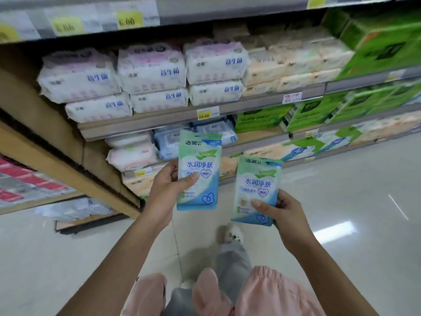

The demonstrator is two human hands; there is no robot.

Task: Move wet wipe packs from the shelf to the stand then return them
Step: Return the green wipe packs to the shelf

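Two flat green-and-blue wet wipe packs are held upright in front of the store shelf point(159, 119). My left hand point(168, 188) grips one wet wipe pack point(201, 156) from its left edge, thumb across the front. My right hand point(282, 213) grips the second wet wipe pack point(259, 176) from its lower right, thumb on the front. This second pack hangs a little lower and to the right of the first. Both packs are held over the floor, apart from each other and from the shelf.
The shelf carries white and pink tissue bundles point(150, 67), blue wipe packs point(200, 135) lower down and green boxes point(382, 44) at right. A brown shelf end panel point(45, 137) juts out at left. Glossy floor point(341, 201) spreads to the right; my shoe point(232, 233) is below.
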